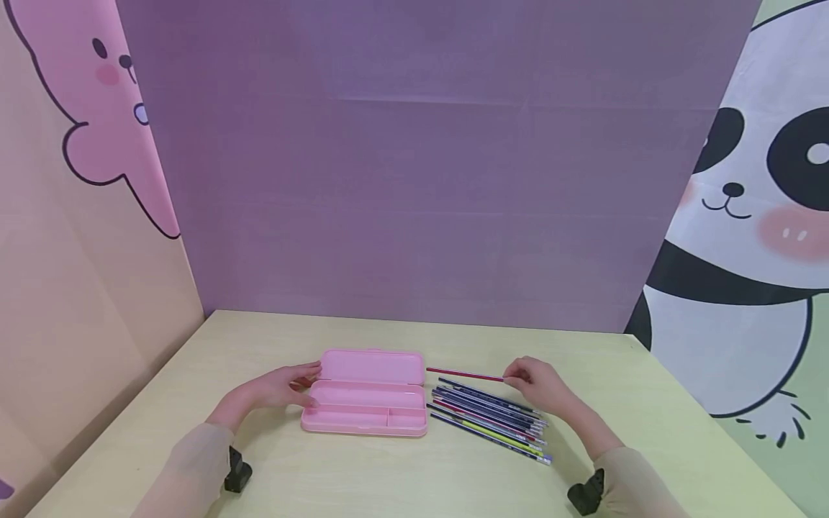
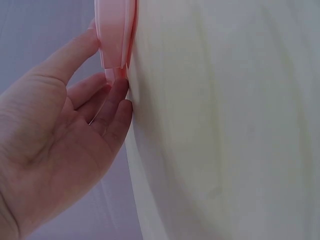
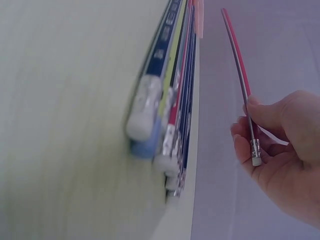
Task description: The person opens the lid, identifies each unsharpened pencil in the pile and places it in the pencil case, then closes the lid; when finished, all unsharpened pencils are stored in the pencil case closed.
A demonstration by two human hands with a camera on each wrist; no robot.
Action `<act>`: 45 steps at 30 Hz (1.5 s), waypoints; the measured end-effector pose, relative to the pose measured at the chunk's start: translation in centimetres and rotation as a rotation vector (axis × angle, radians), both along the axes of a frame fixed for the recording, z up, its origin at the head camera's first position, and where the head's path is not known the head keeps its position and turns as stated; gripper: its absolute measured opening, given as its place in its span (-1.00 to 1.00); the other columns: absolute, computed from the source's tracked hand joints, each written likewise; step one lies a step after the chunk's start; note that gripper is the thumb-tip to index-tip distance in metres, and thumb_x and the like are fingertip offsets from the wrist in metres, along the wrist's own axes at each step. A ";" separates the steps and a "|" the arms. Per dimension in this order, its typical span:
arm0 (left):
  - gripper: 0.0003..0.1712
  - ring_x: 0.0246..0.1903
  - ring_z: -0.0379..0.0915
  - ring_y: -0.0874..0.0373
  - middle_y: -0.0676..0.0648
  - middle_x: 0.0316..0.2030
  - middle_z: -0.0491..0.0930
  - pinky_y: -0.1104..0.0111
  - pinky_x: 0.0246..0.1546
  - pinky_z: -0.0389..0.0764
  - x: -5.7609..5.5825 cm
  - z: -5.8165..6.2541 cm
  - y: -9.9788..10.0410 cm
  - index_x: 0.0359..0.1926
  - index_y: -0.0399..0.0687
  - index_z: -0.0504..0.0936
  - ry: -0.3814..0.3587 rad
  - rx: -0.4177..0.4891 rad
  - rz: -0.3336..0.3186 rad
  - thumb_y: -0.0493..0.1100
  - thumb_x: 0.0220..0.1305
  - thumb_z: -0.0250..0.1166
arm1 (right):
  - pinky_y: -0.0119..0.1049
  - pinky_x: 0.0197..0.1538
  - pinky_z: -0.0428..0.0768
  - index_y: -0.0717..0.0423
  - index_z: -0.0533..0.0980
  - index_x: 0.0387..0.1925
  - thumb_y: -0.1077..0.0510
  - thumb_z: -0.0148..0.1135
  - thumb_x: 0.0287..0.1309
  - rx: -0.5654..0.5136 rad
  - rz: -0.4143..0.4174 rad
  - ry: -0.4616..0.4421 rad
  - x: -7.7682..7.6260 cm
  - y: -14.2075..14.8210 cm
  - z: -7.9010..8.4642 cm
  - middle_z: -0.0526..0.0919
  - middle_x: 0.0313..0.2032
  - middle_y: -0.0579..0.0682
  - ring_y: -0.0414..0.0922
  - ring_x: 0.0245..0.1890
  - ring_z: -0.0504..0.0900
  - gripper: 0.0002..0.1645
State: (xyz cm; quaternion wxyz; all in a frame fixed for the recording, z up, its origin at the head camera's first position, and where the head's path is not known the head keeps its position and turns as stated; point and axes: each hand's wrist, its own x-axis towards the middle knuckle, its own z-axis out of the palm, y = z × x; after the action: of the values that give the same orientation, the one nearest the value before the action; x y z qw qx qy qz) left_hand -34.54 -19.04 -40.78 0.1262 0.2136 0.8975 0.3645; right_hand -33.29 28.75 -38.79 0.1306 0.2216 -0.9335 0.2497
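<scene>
A pink pencil case [image 1: 373, 430] lies unfolded on the table, its lid [image 1: 372, 367] laid back. My left hand [image 1: 285, 387] holds its left end, the thumb on the tray's edge and the fingers at the lid. In the left wrist view, fingers [image 2: 117, 122] bend round the pink end. My right hand [image 1: 537, 385] pinches a red-and-dark pencil [image 1: 463, 373] near its eraser end. This pencil points left, above the table, toward the lid. Below it, a bundle of pencils [image 1: 486, 414] lies slanting, mostly dark blue, with some red and yellow ones.
The pale wooden table [image 1: 363, 475] runs back to a purple panel [image 1: 414, 180]. A pink cartoon figure [image 1: 110, 108] covers part of the left wall, and a panda picture [image 1: 738, 252] stands at the right. Dividers [image 1: 388, 417] split the case's front compartment.
</scene>
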 end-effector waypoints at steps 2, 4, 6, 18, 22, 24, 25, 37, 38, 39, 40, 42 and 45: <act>-0.06 0.18 0.30 -0.17 -0.27 0.29 0.28 -0.02 0.21 0.36 0.0 0.0 0.0 0.40 -0.23 0.10 0.009 0.002 -0.012 -0.06 0.10 0.38 | -0.40 -0.36 0.51 0.23 0.56 -0.38 0.23 0.26 0.12 -0.002 0.015 0.011 0.0 -0.4 0.0 0.55 -0.44 -0.09 -0.28 -0.44 0.43 -0.90; -0.06 0.17 0.30 -0.17 -0.28 0.28 0.29 -0.02 0.21 0.36 0.0 -0.1 0.0 0.40 -0.24 0.11 0.014 0.009 -0.015 -0.07 0.10 0.38 | -0.40 -0.36 0.51 0.23 0.56 -0.39 0.23 0.26 0.12 -0.009 0.027 0.015 0.0 -0.8 0.0 0.55 -0.44 -0.09 -0.28 -0.44 0.42 -0.89; -0.07 0.16 0.31 -0.18 -0.29 0.27 0.30 -0.03 0.20 0.36 -0.1 -0.1 -0.1 0.39 -0.25 0.12 0.026 0.009 -0.024 -0.07 0.10 0.38 | -0.41 -0.37 0.50 0.22 0.56 -0.38 0.24 0.25 0.13 -0.016 0.037 0.014 0.0 -1.2 0.1 0.54 -0.44 -0.09 -0.28 -0.45 0.41 -0.91; -0.08 0.17 0.32 -0.20 -0.30 0.28 0.29 0.00 0.17 0.41 -0.4 -0.7 -0.3 0.37 -0.28 0.16 0.044 0.028 -0.025 -0.07 0.08 0.40 | -0.43 -0.38 0.50 0.17 0.57 -0.34 0.25 0.21 0.17 -0.048 0.064 -0.036 0.5 -3.7 0.3 0.56 -0.41 -0.08 -0.26 -0.44 0.43 -0.95; -0.08 0.16 0.34 -0.19 -0.29 0.27 0.30 0.01 0.17 0.42 -0.5 -1.0 -0.4 0.36 -0.26 0.18 0.047 0.024 -0.019 -0.03 0.08 0.40 | -0.44 -0.41 0.49 0.14 0.58 -0.35 0.23 0.22 0.17 -0.057 0.077 -0.030 0.5 -4.6 0.1 0.57 -0.44 -0.10 -0.27 -0.45 0.42 -0.94; -0.08 0.15 0.34 -0.19 -0.29 0.27 0.30 0.01 0.16 0.42 -0.6 -1.1 -0.4 0.36 -0.27 0.18 0.055 0.024 -0.023 -0.01 0.08 0.39 | -0.45 -0.41 0.47 0.11 0.59 -0.36 0.22 0.23 0.17 -0.053 0.086 -0.027 0.4 -5.0 0.0 0.56 -0.45 -0.13 -0.27 -0.45 0.41 -0.95; -0.08 0.15 0.35 -0.18 -0.29 0.27 0.30 0.02 0.16 0.42 -0.6 -1.1 -0.4 0.36 -0.27 0.18 0.061 0.027 -0.026 -0.01 0.08 0.39 | -0.45 -0.42 0.46 0.10 0.59 -0.36 0.22 0.23 0.17 -0.051 0.093 -0.025 0.4 -5.3 0.0 0.56 -0.45 -0.14 -0.27 -0.45 0.40 -0.95; -0.06 0.15 0.35 -0.18 -0.29 0.28 0.29 0.01 0.17 0.41 -0.7 -1.2 -0.5 0.37 -0.27 0.18 0.074 0.046 -0.029 0.03 0.08 0.39 | -0.48 -0.43 0.42 0.12 0.60 -0.38 0.22 0.24 0.15 -0.051 0.138 -0.056 0.0 -9.4 0.1 0.54 -0.46 -0.14 -0.24 -0.45 0.38 -0.95; -0.06 0.15 0.35 -0.18 -0.29 0.28 0.29 0.01 0.17 0.41 -0.7 -1.2 -0.5 0.36 -0.27 0.18 0.075 0.046 -0.030 0.02 0.08 0.39 | -0.48 -0.43 0.42 0.12 0.60 -0.38 0.23 0.24 0.15 -0.048 0.144 -0.057 0.0 -9.8 0.1 0.54 -0.46 -0.13 -0.24 -0.45 0.38 -0.95; -0.06 0.15 0.35 -0.18 -0.30 0.28 0.28 0.00 0.17 0.42 -0.7 -1.2 -0.5 0.36 -0.28 0.18 0.078 0.045 -0.034 0.02 0.08 0.39 | -0.48 -0.43 0.42 0.12 0.60 -0.38 0.24 0.23 0.16 -0.043 0.150 -0.059 0.0 -10.2 0.1 0.54 -0.46 -0.13 -0.24 -0.45 0.38 -0.95; -0.07 0.15 0.34 -0.19 -0.31 0.29 0.28 0.00 0.17 0.41 -0.7 -1.1 -0.5 0.36 -0.29 0.18 0.078 0.048 -0.034 0.01 0.08 0.39 | -0.49 -0.42 0.42 0.12 0.60 -0.38 0.23 0.23 0.16 -0.040 0.153 -0.063 0.0 -10.5 0.1 0.54 -0.46 -0.13 -0.24 -0.46 0.38 -0.94; -0.07 0.14 0.35 -0.19 -0.31 0.29 0.28 0.01 0.16 0.42 -0.7 -1.1 -0.4 0.36 -0.29 0.18 0.081 0.044 -0.036 0.01 0.08 0.39 | -0.49 -0.43 0.42 0.14 0.60 -0.38 0.23 0.23 0.16 -0.034 0.159 -0.067 0.1 -11.2 0.2 0.53 -0.47 -0.13 -0.24 -0.46 0.37 -0.94; -0.07 0.14 0.36 -0.18 -0.31 0.28 0.28 0.01 0.16 0.43 -0.6 -1.0 -0.4 0.36 -0.29 0.18 0.083 0.038 -0.037 0.01 0.08 0.39 | -0.50 -0.44 0.41 0.16 0.60 -0.38 0.23 0.24 0.16 -0.024 0.166 -0.073 0.1 -12.0 0.2 0.52 -0.48 -0.12 -0.24 -0.48 0.37 -0.93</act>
State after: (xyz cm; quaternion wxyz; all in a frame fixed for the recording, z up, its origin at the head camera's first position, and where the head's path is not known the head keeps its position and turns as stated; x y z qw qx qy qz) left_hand -35.17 -19.44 -41.75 0.0914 0.2475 0.8907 0.3701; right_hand -33.20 16.74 -38.56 0.0780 0.2875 -0.9130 0.2788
